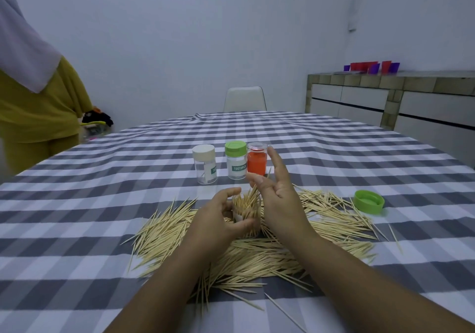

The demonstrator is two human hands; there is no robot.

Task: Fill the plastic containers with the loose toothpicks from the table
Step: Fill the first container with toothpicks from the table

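A: Step in hand, by judgement: loading of an open container, midway through its fill. Gripped upright by the left hand, fingers and thumb curled round its clear wall, low over the near middle of the checked tablecloth. Already bristling with toothpicks, tips standing above the mouth at uneven heights and angles.

B: And the right hand?

A: Raised just beside the container's mouth, thumb and a bent finger pinched on what looks like a few toothpicks; index finger straight and lifted clear, remaining fingers curled. Exact count in the pinch: cannot tell.

B: Supply?

A: Loose toothpicks heaped on the cloth all round the container and under both wrists, with strays fanned out left and right. Far more on the table than in the container.

B: Other containers?

A: Three in a row beyond the hands: white-capped jar, seemingly almost empty; green-capped jar; orange-lined jar with a clear top, touching or nearly touching its green neighbour. Loose green lid lying open side up to the right, probably belonging to the container in hand.

B: Next move, by estimate?

A: Release of the pinched picks into the mouth, points aligned with those already inside, then a tap or shake to settle the crooked ones. After that, another pinch from the heap. Risk: tilted picks blocking entry or spilling over the rim.
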